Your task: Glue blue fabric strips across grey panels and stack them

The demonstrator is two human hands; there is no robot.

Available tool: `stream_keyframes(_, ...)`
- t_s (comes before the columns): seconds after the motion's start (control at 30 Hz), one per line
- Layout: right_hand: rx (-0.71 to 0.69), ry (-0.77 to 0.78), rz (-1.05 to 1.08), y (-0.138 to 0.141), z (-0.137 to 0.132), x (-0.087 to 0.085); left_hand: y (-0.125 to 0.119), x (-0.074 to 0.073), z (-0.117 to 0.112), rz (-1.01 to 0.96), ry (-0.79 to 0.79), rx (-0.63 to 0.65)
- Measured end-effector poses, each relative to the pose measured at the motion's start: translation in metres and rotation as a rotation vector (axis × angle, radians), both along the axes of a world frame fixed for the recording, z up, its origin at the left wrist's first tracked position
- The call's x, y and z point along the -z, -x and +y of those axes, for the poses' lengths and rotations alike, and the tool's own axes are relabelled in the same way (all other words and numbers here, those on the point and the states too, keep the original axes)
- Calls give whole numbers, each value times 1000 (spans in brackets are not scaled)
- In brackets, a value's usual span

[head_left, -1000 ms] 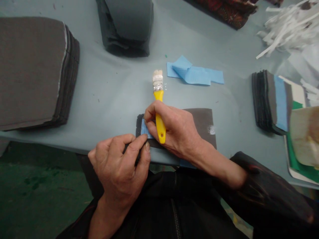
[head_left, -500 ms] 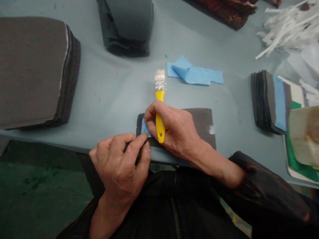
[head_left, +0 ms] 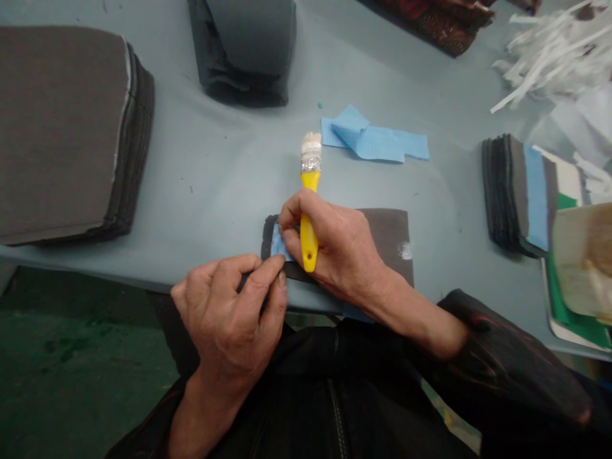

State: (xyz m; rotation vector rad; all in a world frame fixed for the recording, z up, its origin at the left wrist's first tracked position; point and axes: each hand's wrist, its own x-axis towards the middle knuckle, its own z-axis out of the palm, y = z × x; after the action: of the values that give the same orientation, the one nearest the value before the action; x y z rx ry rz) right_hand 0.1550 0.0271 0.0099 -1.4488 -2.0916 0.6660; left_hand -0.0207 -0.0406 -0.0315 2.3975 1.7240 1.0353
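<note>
My right hand (head_left: 332,245) is closed around a paintbrush (head_left: 309,239) with a yellow handle; its white-smeared bristles point away from me. The fingertips of that hand press near a blue strip (head_left: 280,244) on a dark grey piece of material (head_left: 382,233). A white smear marks the right end of this piece. My left hand (head_left: 234,306) pinches the near left edge of the same piece between thumb and forefinger. Part of the piece is hidden under both hands.
Stacked dark grey pieces (head_left: 62,134) lie at the left, a dark roll (head_left: 246,51) at the back. Blue strips (head_left: 377,140) rest beyond the brush. At the right are a smaller stack (head_left: 509,191), a translucent container (head_left: 583,261) and white scraps (head_left: 559,57).
The brush in my right hand has tilted slightly to the right. My left hand keeps its pinch, almost still.
</note>
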Motion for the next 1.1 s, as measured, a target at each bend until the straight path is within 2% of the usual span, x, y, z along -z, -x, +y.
stream_keyframes(0.3, -18, -25, 9, -1, 0, 2, 3, 2, -1, -2, -24, 39)
stream_keyframes(1.1, -21, -34, 41, -2, 0, 5, 3, 6, -2, -8, -17, 16)
